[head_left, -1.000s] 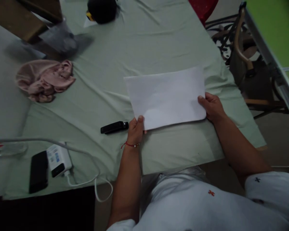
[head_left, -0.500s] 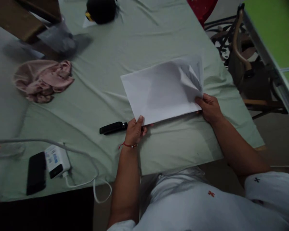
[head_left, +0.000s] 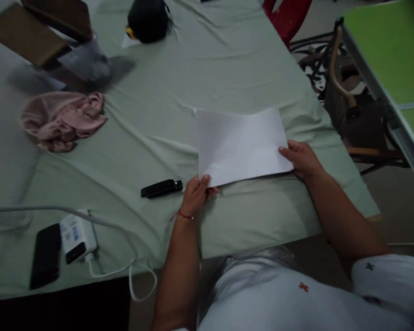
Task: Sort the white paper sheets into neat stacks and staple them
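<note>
White paper sheets are held at their near edge, one corner in each hand. My left hand pinches the near left corner, thumb on top and fingers beneath. At the near right corner my right hand grips the same way, its thumb flat on the paper. The top face looks blank, and how many sheets there are I cannot tell. A black stapler lies on the cloth just left of my left hand, apart from it.
A pale green cloth covers the table. To the left lie a crumpled pink cloth, a black phone and a white power bank with a cable. Farther back are a cardboard box and a black case. A green-topped table stands right.
The sheets have come down flatter and nearer me, and their far edges now line up. Earlier the far right corner was curled and fanned. Both hands keep their hold.
</note>
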### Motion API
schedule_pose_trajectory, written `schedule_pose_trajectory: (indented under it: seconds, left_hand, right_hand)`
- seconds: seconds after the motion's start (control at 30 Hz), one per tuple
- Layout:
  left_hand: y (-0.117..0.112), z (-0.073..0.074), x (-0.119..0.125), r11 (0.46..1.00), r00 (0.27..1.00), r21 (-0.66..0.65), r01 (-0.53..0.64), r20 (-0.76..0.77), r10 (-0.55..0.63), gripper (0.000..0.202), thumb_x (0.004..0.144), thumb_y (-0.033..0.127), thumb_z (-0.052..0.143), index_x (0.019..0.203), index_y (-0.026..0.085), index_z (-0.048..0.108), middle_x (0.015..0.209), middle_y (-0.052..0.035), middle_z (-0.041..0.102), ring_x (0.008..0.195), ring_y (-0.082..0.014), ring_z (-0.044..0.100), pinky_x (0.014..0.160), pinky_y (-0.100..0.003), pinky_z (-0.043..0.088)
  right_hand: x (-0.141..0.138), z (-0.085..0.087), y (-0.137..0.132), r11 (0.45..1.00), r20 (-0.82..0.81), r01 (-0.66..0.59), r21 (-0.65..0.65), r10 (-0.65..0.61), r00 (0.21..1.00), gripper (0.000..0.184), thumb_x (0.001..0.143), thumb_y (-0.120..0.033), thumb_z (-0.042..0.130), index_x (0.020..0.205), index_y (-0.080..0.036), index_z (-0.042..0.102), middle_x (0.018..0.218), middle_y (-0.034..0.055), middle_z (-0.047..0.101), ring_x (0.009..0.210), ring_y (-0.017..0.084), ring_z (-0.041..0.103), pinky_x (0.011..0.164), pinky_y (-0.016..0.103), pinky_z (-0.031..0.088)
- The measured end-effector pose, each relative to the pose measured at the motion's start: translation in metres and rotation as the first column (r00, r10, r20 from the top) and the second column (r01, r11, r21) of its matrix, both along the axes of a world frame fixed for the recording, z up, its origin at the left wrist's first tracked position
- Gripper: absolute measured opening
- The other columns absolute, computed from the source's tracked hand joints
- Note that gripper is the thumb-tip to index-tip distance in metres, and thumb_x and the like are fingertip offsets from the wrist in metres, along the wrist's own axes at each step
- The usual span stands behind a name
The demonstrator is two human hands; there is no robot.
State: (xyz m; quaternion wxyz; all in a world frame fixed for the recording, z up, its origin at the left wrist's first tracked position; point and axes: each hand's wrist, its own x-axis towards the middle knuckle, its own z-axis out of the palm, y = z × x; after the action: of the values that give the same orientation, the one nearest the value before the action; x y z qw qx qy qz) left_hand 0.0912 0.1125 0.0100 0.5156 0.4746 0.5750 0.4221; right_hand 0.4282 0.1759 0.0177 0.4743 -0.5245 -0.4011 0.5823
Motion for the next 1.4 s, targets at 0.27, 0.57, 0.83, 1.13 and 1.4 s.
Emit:
schedule_pose_trajectory:
  seconds: [0.27, 0.57, 0.83, 1.13, 1.4]
  left_hand:
    - [0.007, -0.014, 0.000, 0.794, 0.665, 0.512, -0.326, -0.473, 0.578, 0.035, 0.096, 0.034, 0.060, 0.126, 0.017, 0.070, 0.115, -0.0116, 0.062, 0.096, -0.0209, 0.061, 0.089, -0.035, 0.052]
    - [0.006, -0.013, 0.008, 0.907, 0.515, 0.360, -0.219, -0.747, 0.421, 0.032, 0.096, 0.032, 0.057, 0.115, 0.016, 0.077, 0.106, -0.0149, 0.060, 0.108, -0.0327, 0.059, 0.102, -0.047, 0.047]
    - [0.005, -0.010, 0.009, 0.905, 0.488, 0.332, -0.265, -0.764, 0.423, 0.034, 0.096, 0.034, 0.056, 0.116, 0.017, 0.078, 0.108, -0.0157, 0.061, 0.107, -0.0336, 0.059, 0.100, -0.048, 0.049]
    - [0.006, -0.012, 0.009, 0.897, 0.447, 0.334, -0.291, -0.781, 0.436, 0.043, 0.094, 0.031, 0.057, 0.128, 0.012, 0.075, 0.110, -0.0155, 0.062, 0.112, -0.0319, 0.059, 0.104, -0.045, 0.049]
    - [0.006, -0.013, 0.008, 0.891, 0.450, 0.355, -0.282, -0.771, 0.450, 0.038, 0.096, 0.030, 0.054, 0.119, 0.013, 0.078, 0.105, -0.0150, 0.062, 0.103, -0.0303, 0.061, 0.099, -0.044, 0.051]
  right_hand:
    - [-0.011, 0.000, -0.009, 0.999, 0.078, 0.012, 0.051, -0.016, 0.997, 0.025, 0.072, -0.044, 0.083, 0.076, -0.024, 0.069, 0.069, -0.0014, 0.069, 0.056, 0.015, 0.055, 0.050, 0.027, 0.043]
    - [-0.009, 0.004, -0.010, 0.997, 0.132, -0.061, 0.040, 0.055, 0.990, 0.023, 0.074, -0.042, 0.080, 0.076, -0.023, 0.068, 0.070, -0.0009, 0.068, 0.054, 0.013, 0.051, 0.049, 0.026, 0.037]
    - [-0.007, 0.003, -0.011, 0.992, 0.187, -0.120, 0.042, 0.110, 0.976, 0.020, 0.080, -0.042, 0.076, 0.081, -0.022, 0.073, 0.065, -0.0021, 0.062, 0.053, 0.012, 0.047, 0.048, 0.025, 0.031]
    - [-0.006, 0.004, -0.010, 0.989, 0.240, -0.143, 0.045, 0.129, 0.962, 0.024, 0.081, -0.043, 0.073, 0.085, -0.020, 0.071, 0.069, -0.0010, 0.062, 0.057, 0.012, 0.046, 0.051, 0.025, 0.032]
    - [-0.006, 0.000, -0.010, 0.987, 0.274, -0.155, 0.047, 0.137, 0.952, 0.027, 0.084, -0.044, 0.070, 0.091, -0.019, 0.072, 0.072, 0.0000, 0.062, 0.060, 0.013, 0.047, 0.053, 0.027, 0.032]
